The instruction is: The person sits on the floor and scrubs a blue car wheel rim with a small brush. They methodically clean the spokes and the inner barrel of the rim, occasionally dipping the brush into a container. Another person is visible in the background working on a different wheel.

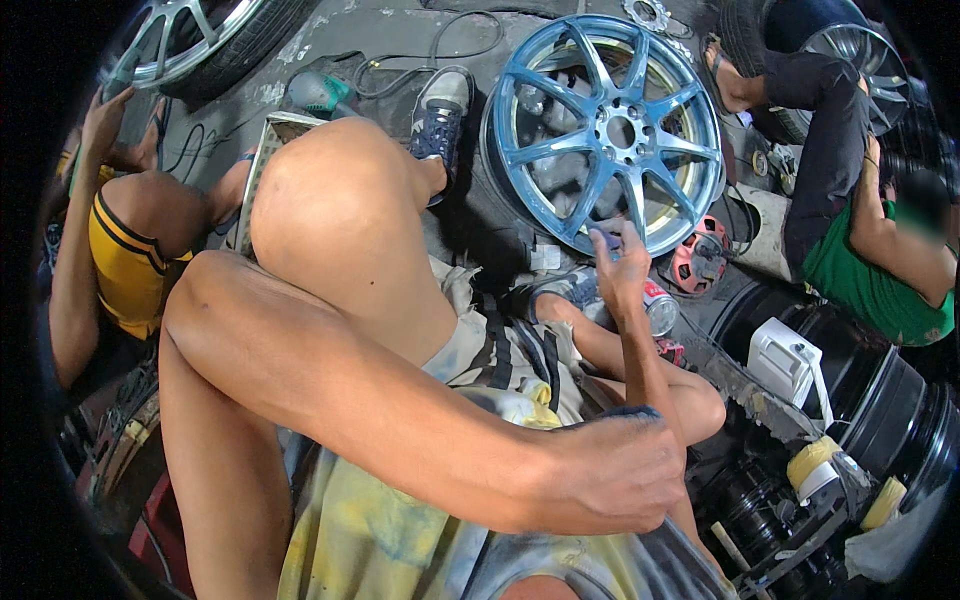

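A blue multi-spoke wheel rim stands in front of me, tilted, its face toward me. My right hand is at its lower edge, fingers bent around a small dark-blue piece, perhaps sandpaper or cloth. My left forearm lies across my body. At its end my left hand is closed in a fist against my right forearm. A dark blue-grey edge shows above the fist; what it is cannot be made out.
A can and a red round part lie beside the rim. A green power tool and cable lie beyond my knee. One person sits at left, another in a green shirt at right. Black rims and a white container stand right.
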The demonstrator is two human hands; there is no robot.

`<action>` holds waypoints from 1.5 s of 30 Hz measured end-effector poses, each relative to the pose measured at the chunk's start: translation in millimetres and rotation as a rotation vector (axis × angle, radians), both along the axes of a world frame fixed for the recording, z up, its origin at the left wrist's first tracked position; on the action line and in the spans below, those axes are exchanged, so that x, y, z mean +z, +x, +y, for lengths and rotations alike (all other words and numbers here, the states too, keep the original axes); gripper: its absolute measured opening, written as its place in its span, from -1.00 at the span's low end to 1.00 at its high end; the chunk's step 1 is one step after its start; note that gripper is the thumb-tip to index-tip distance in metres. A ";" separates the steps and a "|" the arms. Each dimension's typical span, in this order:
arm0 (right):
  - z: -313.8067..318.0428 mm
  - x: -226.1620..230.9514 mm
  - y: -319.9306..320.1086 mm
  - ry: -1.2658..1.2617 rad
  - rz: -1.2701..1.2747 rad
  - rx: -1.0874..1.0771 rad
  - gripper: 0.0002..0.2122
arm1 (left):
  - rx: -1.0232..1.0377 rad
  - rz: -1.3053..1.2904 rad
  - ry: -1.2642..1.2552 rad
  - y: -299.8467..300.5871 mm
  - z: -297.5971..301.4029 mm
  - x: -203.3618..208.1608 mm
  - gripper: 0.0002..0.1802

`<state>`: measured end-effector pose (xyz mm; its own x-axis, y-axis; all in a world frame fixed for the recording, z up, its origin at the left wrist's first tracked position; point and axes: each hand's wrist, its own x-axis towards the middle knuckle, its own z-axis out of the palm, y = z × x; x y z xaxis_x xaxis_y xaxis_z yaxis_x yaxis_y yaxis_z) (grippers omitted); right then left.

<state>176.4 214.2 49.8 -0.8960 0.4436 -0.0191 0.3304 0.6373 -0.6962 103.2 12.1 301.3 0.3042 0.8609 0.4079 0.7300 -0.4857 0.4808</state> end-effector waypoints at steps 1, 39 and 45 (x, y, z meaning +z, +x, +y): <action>7.3 -10.2 3.1 -0.101 -0.029 -0.043 -0.86 | 0.006 -0.002 0.008 0.1 0.1 -1.4 -0.81; -32.5 25.4 -49.6 0.152 -0.055 0.319 -0.83 | 0.239 -0.158 0.122 7.3 -10.4 -12.0 -0.80; -34.8 32.6 -43.1 0.307 -0.325 0.342 -0.82 | 0.278 -0.177 -0.032 -41.5 -44.2 -34.8 -0.80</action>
<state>133.3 179.4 82.5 -0.9593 0.1576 -0.2341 0.2359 0.9033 -0.3583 61.8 -32.1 266.5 -0.0176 0.9142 0.4048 0.7360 -0.2622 0.6241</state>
